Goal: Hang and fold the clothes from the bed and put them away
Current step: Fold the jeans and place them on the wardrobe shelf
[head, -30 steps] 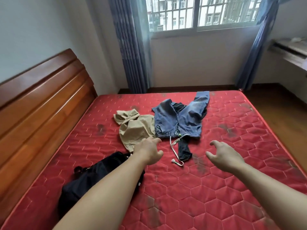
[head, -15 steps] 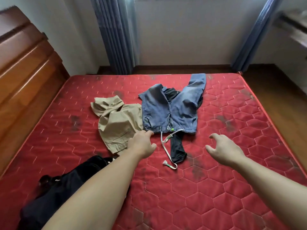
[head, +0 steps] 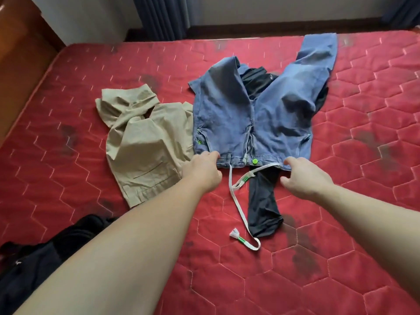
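At the far left edge of the frame a wooden headboard (head: 20,64) runs up the side of the red quilted mattress (head: 341,258). In the lower left corner lies a heap of black clothing (head: 34,258), partly behind the person's left forearm. Right of it, left of centre, khaki trousers (head: 145,144) lie crumpled, with a buttoned pocket flap showing near their lower end; I can read no label on them.

The left hand (head: 201,171) reaches in from the lower left, arm stretched long over the mattress, knuckles up. Its fingers curl onto the left end of the waistband of the blue jeans (head: 250,121), just where the jeans meet the khaki pair; it looks like a pinch on the band, though the fingertips are hidden under the hand.

The jeans lie in the middle of the frame, waist toward the person, one leg running to the upper right. There is a green button (head: 255,160) at the fly and small green stitching at the pocket, but no writing I can make out. A white drawstring (head: 238,201) with green marks trails down from the waistband. A black garment (head: 263,208) pokes out from under the jeans.

The right hand (head: 304,176) comes in from the lower right, fingers bent and touching the right end of the waistband, thumb spread apart below; it does not yet plainly grip.

Along the top of the frame hang blue curtains (head: 159,17).
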`<act>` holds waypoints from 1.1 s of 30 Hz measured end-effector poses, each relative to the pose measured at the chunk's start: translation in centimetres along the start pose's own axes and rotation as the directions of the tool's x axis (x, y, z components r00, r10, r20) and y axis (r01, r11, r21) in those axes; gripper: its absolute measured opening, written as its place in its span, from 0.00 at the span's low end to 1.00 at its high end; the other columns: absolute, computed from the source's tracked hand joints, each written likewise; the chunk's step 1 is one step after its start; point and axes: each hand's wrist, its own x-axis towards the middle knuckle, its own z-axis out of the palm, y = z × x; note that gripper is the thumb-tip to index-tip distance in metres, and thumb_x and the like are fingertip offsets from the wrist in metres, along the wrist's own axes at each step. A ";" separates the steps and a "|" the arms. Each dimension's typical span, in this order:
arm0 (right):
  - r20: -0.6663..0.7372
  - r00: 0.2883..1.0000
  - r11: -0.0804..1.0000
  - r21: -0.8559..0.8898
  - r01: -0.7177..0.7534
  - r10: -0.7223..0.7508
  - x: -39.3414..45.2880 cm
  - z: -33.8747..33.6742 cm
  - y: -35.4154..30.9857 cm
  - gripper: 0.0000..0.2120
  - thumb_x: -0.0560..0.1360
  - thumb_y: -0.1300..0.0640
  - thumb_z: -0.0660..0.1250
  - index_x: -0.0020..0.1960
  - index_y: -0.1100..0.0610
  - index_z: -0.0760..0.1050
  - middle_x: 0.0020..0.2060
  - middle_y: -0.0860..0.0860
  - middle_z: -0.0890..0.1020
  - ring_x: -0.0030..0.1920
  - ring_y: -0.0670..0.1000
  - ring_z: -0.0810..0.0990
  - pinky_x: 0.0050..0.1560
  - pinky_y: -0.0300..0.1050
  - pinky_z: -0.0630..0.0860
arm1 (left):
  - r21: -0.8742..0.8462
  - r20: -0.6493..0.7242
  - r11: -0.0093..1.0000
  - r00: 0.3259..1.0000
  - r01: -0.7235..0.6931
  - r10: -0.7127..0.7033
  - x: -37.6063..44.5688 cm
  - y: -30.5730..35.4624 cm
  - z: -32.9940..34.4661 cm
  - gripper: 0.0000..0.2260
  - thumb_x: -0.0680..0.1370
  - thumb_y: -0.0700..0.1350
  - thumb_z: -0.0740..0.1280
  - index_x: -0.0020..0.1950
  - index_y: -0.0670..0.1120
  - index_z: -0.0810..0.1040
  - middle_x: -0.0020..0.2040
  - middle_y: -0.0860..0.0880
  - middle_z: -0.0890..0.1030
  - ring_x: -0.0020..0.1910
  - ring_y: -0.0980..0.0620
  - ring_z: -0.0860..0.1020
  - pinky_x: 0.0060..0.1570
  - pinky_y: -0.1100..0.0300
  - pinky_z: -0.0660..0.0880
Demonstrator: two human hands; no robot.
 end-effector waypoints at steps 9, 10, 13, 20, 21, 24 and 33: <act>0.042 0.999 0.994 -0.105 0.011 -0.007 12.5 9.7 2.5 0.23 0.72 0.53 0.64 0.66 0.45 0.64 0.62 0.55 0.68 0.66 0.63 0.67 0.60 0.63 0.69 | 0.127 0.077 0.987 0.993 -0.103 0.094 11.8 -3.5 11.5 0.31 0.76 0.48 0.66 0.77 0.57 0.58 0.77 0.51 0.60 0.73 0.46 0.66 0.65 0.45 0.70; 0.038 0.999 0.993 -0.114 0.022 -0.018 13.3 10.5 2.9 0.21 0.73 0.53 0.63 0.64 0.45 0.66 0.58 0.55 0.69 0.64 0.64 0.70 0.60 0.64 0.70 | 0.102 0.085 0.989 0.992 -0.104 0.095 12.5 -3.6 12.7 0.33 0.76 0.51 0.68 0.78 0.57 0.56 0.78 0.50 0.59 0.73 0.45 0.65 0.66 0.44 0.69; -0.110 0.991 0.984 -0.169 0.058 -0.077 14.8 12.9 3.6 0.19 0.74 0.53 0.62 0.64 0.44 0.67 0.54 0.57 0.71 0.57 0.65 0.74 0.56 0.63 0.72 | 0.121 0.000 0.988 0.996 -0.094 0.094 13.5 -4.3 15.7 0.33 0.76 0.59 0.67 0.78 0.57 0.57 0.77 0.49 0.61 0.73 0.43 0.64 0.67 0.44 0.69; -0.176 0.970 0.974 -0.179 0.137 -0.169 16.0 11.9 4.3 0.15 0.77 0.57 0.58 0.61 0.47 0.73 0.52 0.55 0.77 0.54 0.63 0.78 0.47 0.54 0.75 | 0.053 -0.129 0.997 0.990 -0.054 0.061 14.3 -3.4 14.7 0.18 0.80 0.42 0.59 0.67 0.56 0.72 0.61 0.49 0.71 0.60 0.40 0.70 0.49 0.50 0.72; -0.169 0.971 0.972 -0.193 0.135 -0.169 16.1 11.6 4.2 0.14 0.77 0.58 0.58 0.61 0.48 0.73 0.54 0.56 0.78 0.55 0.63 0.78 0.47 0.53 0.74 | 0.041 -0.143 0.998 0.989 -0.036 0.042 14.3 -3.3 14.7 0.17 0.80 0.41 0.59 0.66 0.56 0.74 0.60 0.48 0.72 0.60 0.41 0.70 0.49 0.50 0.72; -0.156 0.975 0.963 -0.240 0.120 -0.160 15.5 10.6 4.1 0.11 0.76 0.60 0.59 0.55 0.52 0.74 0.52 0.59 0.80 0.53 0.64 0.78 0.41 0.49 0.68 | 0.049 -0.148 0.999 0.989 -0.004 0.011 13.1 -3.0 15.0 0.15 0.81 0.42 0.58 0.64 0.56 0.77 0.58 0.50 0.75 0.61 0.43 0.71 0.50 0.50 0.72; -0.184 0.980 0.995 -0.076 0.065 -0.078 6.5 13.2 7.8 0.07 0.76 0.59 0.56 0.50 0.53 0.71 0.49 0.57 0.81 0.51 0.63 0.79 0.41 0.51 0.69 | 0.121 -0.130 0.988 0.985 -0.097 0.113 3.7 -1.8 17.0 0.09 0.80 0.43 0.56 0.57 0.50 0.73 0.56 0.49 0.77 0.59 0.45 0.76 0.53 0.51 0.65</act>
